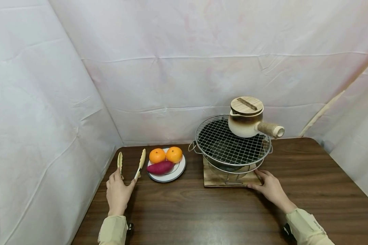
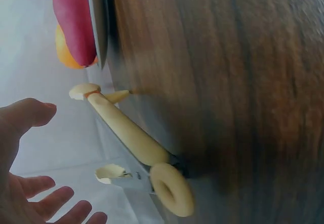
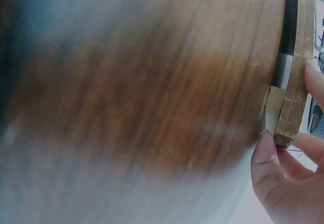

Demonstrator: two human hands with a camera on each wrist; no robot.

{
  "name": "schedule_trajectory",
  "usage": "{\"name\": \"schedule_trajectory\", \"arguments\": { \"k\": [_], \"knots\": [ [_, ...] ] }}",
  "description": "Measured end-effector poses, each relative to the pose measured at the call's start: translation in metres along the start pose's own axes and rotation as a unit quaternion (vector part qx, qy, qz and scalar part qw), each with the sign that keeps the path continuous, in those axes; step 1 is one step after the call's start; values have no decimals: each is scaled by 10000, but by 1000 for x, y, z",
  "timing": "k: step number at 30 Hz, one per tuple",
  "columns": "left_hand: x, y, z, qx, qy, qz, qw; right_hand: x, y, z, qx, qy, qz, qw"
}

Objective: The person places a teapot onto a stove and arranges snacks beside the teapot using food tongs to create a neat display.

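Head view: even, diffuse illumination; sheen on worktop (image 1: 208,217) at 6 o'clock. Right wrist view: blurred, pale glare at 7 o'clock.

head view looks forward and down over the table (image 1: 184,211); close-up wrist views, turned sideways, share it.

gap btwn plate (image 1: 178,169) & grill (image 1: 228,146), pot (image 1: 244,125) atop

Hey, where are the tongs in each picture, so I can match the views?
Head: the tongs are left of and below the picture's middle, partly covered by the left hand.
Left wrist: left of the middle, mostly in the lower half, slanting down to the right.
Right wrist: not in it.
Shared landmark, head and left wrist only: the purple sweet potato, right of them in one, above them in the other.
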State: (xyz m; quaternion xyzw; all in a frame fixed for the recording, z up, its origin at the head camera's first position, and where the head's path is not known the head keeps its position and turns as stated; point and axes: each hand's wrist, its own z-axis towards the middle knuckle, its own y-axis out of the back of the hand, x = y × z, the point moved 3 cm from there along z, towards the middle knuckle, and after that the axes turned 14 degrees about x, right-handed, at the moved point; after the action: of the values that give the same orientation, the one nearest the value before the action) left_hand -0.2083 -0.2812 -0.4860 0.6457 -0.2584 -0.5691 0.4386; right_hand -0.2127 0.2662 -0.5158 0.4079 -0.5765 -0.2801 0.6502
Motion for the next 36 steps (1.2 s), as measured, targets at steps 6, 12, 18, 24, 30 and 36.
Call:
{"name": "schedule_trajectory", "arguments": {
  "k": [6, 12, 18, 24, 30, 36],
  "knots": [
    [6, -5, 1, 280, 217, -3, 9994, 0, 0, -1, -57, 4, 1, 10000],
    [12, -12, 1, 369, 351, -15, 9987, 1, 1, -1, -87, 19, 6, 10000],
    [15, -16, 3, 350, 443, 111, 9983, 2, 1, -1, -83, 33, 18, 10000],
    [16, -17, 6, 612, 619, 166, 9961, 2, 1, -1, -92, 33, 32, 9999],
    [17, -18, 9, 1065, 798, 254, 9908, 2, 1, -1, -159, 63, 31, 9998],
    [19, -19, 14, 1299, 829, 304, 9876, 2, 0, -1, -124, 16, 27, 9999]
  ]
}}
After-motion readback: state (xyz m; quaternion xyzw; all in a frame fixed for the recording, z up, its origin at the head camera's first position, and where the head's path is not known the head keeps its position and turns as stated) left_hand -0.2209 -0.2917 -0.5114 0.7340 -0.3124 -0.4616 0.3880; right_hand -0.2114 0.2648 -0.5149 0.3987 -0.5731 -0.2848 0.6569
